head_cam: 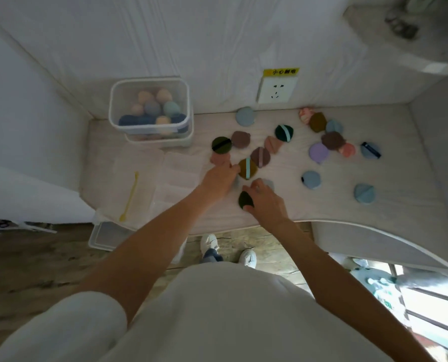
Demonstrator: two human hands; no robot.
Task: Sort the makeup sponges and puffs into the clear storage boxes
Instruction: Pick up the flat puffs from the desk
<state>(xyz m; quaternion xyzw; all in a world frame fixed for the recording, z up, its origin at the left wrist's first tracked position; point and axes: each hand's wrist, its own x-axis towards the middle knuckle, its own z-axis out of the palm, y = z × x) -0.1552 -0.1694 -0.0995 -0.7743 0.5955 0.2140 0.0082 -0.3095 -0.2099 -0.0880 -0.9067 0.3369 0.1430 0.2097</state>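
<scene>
Sponges (153, 107) already in box (149, 82) at ten o'clock. Puffs (319, 152) all out, twelve to two. Left hand (219, 176) touching pink puff (219, 158), grip unclear; right hand (266, 202) pinching dark puff (245, 199).

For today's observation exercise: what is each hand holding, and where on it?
The right hand pinches the dark green puff at its right edge. The left hand reaches among puffs; its grip cannot be told.

The right hand (266, 202) holds a dark green puff (245, 200) on the desk (400, 184). The left hand (219, 176) touches a pink puff (217, 159). Sponges fill the clear box (149, 108).
</scene>
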